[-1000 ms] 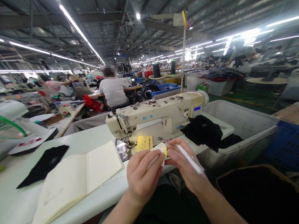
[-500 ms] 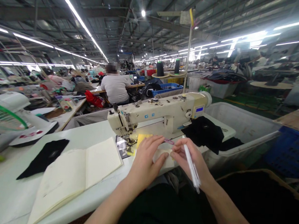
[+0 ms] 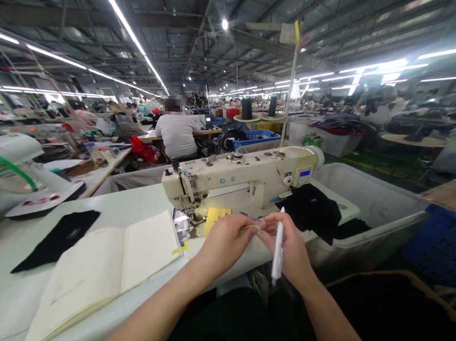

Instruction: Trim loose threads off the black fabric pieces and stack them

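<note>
My left hand [image 3: 227, 242] is closed, with thumb and fingertips pinching a thin pale piece [image 3: 252, 227], perhaps paper; its kind is unclear. Held in my right hand [image 3: 291, 246] is a white pen [image 3: 277, 250], which slants down across the fingers. The right fingertips meet the left ones at the pale piece. Just behind my left hand lies a yellow paper pad [image 3: 214, 218], partly covered. An open notebook [image 3: 146, 248] with blank-looking cream pages rests on the table to the left, a yellow strip [image 3: 181, 247] at its right edge.
A sewing machine [image 3: 231, 173] stands behind my hands. Black fabric [image 3: 311, 206] lies at its right end, beside a large grey bin [image 3: 384, 200]. Another black fabric piece [image 3: 59, 240] is left of the notebook, near a fan [image 3: 10, 162]. A person in a grey shirt [image 3: 176, 134] sits ahead.
My fingers have drawn together around the pale piece, which now shows as a thin edge. The pen has swung more upright. The view has shifted slightly, uncovering more of the yellow pad.
</note>
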`<state>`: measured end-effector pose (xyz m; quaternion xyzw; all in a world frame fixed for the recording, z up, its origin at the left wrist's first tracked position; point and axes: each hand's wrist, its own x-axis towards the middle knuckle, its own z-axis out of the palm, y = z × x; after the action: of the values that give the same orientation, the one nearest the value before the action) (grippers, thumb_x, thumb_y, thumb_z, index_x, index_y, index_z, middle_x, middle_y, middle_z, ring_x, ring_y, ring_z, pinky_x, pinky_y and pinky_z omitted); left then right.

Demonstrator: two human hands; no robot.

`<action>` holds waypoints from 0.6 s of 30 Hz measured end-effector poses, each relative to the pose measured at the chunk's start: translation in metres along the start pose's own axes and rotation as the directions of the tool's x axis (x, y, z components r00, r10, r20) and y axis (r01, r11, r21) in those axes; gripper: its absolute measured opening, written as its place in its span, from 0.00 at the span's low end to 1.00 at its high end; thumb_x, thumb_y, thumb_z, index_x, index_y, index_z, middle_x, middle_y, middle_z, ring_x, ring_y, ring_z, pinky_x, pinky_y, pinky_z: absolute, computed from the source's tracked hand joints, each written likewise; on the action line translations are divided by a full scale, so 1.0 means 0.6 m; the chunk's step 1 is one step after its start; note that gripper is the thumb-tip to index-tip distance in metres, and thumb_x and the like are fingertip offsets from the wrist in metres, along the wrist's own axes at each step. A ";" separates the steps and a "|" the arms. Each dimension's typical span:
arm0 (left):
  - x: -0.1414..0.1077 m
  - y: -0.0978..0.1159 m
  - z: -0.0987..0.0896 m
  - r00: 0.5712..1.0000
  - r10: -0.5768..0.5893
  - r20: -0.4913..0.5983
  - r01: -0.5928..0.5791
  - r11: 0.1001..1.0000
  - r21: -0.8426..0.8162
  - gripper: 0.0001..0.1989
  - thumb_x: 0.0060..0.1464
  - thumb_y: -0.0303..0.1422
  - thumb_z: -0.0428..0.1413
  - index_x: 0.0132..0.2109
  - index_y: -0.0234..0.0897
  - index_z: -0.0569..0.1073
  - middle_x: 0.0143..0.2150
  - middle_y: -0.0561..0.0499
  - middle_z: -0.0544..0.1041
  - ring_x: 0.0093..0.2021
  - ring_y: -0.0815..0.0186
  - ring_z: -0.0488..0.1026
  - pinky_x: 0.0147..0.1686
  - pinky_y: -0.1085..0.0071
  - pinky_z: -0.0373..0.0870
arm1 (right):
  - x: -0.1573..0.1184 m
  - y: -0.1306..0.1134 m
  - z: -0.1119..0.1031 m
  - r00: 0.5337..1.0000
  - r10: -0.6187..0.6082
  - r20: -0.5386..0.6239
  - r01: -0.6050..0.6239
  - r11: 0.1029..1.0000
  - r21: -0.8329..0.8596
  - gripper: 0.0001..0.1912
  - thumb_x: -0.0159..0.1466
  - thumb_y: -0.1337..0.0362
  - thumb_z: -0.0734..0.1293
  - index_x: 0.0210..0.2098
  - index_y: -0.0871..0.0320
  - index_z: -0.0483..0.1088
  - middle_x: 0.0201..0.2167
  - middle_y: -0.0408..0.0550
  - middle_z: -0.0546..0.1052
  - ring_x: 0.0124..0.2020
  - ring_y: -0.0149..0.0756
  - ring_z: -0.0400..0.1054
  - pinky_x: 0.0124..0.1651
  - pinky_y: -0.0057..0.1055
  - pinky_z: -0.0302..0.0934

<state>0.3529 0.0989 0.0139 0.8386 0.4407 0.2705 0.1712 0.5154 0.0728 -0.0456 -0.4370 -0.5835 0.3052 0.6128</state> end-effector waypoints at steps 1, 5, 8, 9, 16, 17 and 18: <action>0.003 0.001 -0.003 1.000 0.016 0.000 -0.016 0.998 0.060 0.11 0.63 0.33 0.52 0.37 0.40 0.79 0.38 0.48 0.82 0.38 0.60 0.77 0.37 0.69 0.67 | 0.006 0.002 0.003 1.000 -0.008 -0.013 0.008 1.000 -0.016 0.15 0.61 0.54 0.72 0.41 0.53 0.67 0.36 0.45 0.76 0.37 0.36 0.73 0.44 0.35 0.71; 0.011 -0.010 -0.039 0.996 0.034 -0.082 -0.004 0.942 0.336 0.22 0.58 0.33 0.58 0.59 0.38 0.72 0.35 0.47 0.83 0.37 0.54 0.79 0.40 0.63 0.71 | 0.046 0.014 -0.004 0.998 -0.026 -0.053 0.025 0.999 -0.022 0.14 0.60 0.53 0.72 0.39 0.53 0.68 0.34 0.45 0.76 0.35 0.37 0.72 0.42 0.37 0.69; 0.007 -0.034 -0.078 0.983 0.023 -0.180 0.052 0.915 0.400 0.32 0.49 0.33 0.64 0.62 0.37 0.69 0.39 0.45 0.83 0.43 0.49 0.78 0.49 0.54 0.70 | 0.092 0.027 -0.031 0.995 -0.049 -0.091 0.054 0.998 0.046 0.17 0.58 0.52 0.74 0.39 0.52 0.68 0.34 0.44 0.76 0.36 0.39 0.72 0.45 0.40 0.68; 0.003 -0.045 -0.089 0.977 0.010 -0.212 0.073 0.923 0.378 0.31 0.49 0.34 0.65 0.61 0.37 0.70 0.42 0.44 0.83 0.46 0.49 0.78 0.51 0.53 0.70 | 0.108 0.032 -0.043 0.994 -0.052 -0.101 0.060 0.996 0.072 0.17 0.57 0.52 0.75 0.39 0.51 0.67 0.34 0.44 0.76 0.37 0.39 0.72 0.46 0.40 0.68; -0.020 -0.100 -0.072 0.829 -0.348 -0.437 0.221 0.923 -0.316 0.26 0.53 0.37 0.60 0.58 0.35 0.69 0.51 0.40 0.79 0.49 0.56 0.77 0.44 0.60 0.75 | 0.194 0.078 -0.081 0.985 0.007 -0.173 0.040 0.962 0.271 0.24 0.51 0.54 0.78 0.42 0.52 0.69 0.37 0.43 0.77 0.39 0.36 0.72 0.44 0.35 0.66; -0.017 -0.101 -0.061 0.808 -0.409 -0.424 0.210 0.872 -0.442 0.27 0.52 0.37 0.61 0.58 0.35 0.69 0.50 0.40 0.79 0.47 0.56 0.77 0.40 0.63 0.76 | 0.202 0.081 -0.079 0.987 0.015 -0.163 0.033 0.958 0.286 0.24 0.50 0.53 0.79 0.42 0.52 0.69 0.37 0.43 0.77 0.38 0.36 0.72 0.44 0.35 0.66; -0.012 -0.100 -0.051 0.797 -0.460 -0.391 0.195 0.810 -0.553 0.27 0.50 0.38 0.63 0.56 0.35 0.70 0.48 0.39 0.80 0.46 0.56 0.78 0.36 0.65 0.77 | 0.209 0.084 -0.075 0.989 0.016 -0.148 0.028 0.957 0.290 0.25 0.50 0.53 0.79 0.42 0.52 0.69 0.37 0.43 0.77 0.38 0.36 0.72 0.44 0.35 0.66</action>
<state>0.2923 0.1276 0.0043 0.5734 0.5303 0.5480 0.2995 0.5832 0.1971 -0.0316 -0.3618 -0.4863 0.3524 0.7130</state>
